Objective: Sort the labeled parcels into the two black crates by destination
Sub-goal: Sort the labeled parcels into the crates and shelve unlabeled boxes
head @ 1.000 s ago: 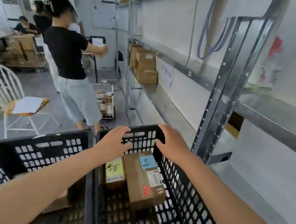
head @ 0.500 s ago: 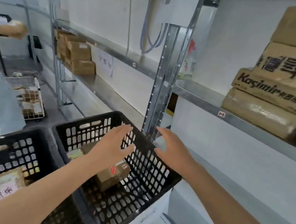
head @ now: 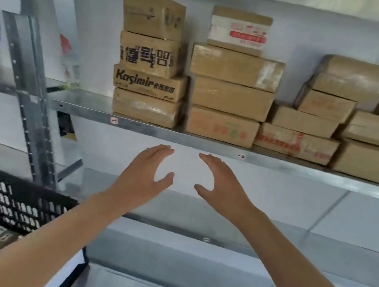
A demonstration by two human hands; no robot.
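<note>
Parcels (head: 230,97) waited stacked on the shelf (head: 184,137).
Left hand (head: 146,176) and right hand (head: 221,188) hovered below the shelf, grips released; a top one likely wanted both sides held. Black crate (head: 13,197) sat below-left.

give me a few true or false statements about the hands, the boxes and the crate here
1. The left hand and right hand are both empty and open. True.
2. The Kasimir box tops its stack. False: the Kasimir box has two boxes above it and one below.
3. A black crate sits at lower left. True.
4. The right hand grips a parcel on the shelf. False: it touches nothing and is held below the metal shelf edge.
</note>
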